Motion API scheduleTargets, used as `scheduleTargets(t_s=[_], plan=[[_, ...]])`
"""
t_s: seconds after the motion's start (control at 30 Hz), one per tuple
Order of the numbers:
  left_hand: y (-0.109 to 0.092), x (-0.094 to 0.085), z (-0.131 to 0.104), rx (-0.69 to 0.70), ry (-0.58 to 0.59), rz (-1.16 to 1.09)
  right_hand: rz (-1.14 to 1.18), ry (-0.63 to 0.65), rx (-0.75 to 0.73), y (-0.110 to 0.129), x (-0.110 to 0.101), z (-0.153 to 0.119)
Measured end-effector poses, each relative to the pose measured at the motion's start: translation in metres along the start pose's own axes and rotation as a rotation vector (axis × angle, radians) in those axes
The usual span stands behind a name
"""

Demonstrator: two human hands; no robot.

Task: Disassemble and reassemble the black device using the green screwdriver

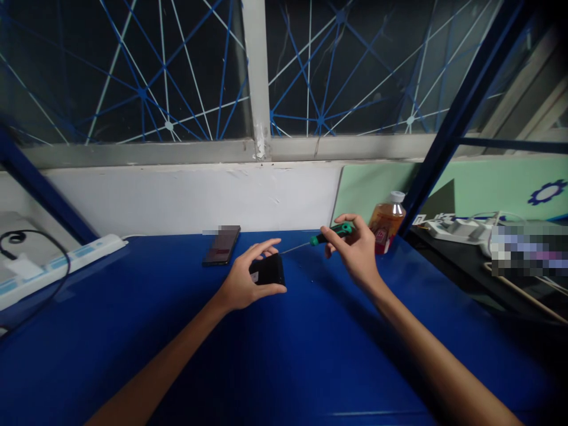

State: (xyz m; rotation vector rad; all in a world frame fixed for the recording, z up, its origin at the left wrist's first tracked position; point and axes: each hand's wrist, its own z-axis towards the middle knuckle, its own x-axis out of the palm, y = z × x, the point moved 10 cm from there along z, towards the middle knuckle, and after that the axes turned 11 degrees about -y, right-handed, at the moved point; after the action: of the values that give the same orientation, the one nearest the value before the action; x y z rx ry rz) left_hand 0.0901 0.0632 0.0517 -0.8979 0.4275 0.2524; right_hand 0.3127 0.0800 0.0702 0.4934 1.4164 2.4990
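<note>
My left hand grips a small black box-like device by its edges, holding it over the blue table. A screwdriver with a green and black handle is between the fingers of my right hand. Its thin metal shaft points left, and the tip meets or nearly meets the upper right edge of the device. Exact contact is too small to tell. Tiny specks lie on the table below the shaft.
Behind my left hand lies a dark phone. A drink bottle stands beyond my right hand. White power strips lie at the left and, with cables, at the right. A wall and window close off the back.
</note>
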Motion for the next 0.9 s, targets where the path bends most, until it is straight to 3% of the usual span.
scheduleTargets(t_s=[0.17, 0.43, 0.77, 0.9], plan=[[0.003, 0.004, -0.002, -0.015, 0.041, 0.022, -0.145, 0.024, -0.017, -0.011, 0.001, -0.003], [-0.001, 0.015, -0.006, 0.019, 0.127, 0.043, 0.156, 0.191, 0.266, -0.041, 0.016, -0.001], [-0.003, 0.013, -0.005, 0.011, 0.106, 0.032, -0.111, 0.081, 0.055, -0.037, 0.000, 0.006], [-0.004, 0.010, -0.004, 0.009, 0.103, 0.037, -0.124, 0.088, 0.096, -0.046, 0.001, 0.005]])
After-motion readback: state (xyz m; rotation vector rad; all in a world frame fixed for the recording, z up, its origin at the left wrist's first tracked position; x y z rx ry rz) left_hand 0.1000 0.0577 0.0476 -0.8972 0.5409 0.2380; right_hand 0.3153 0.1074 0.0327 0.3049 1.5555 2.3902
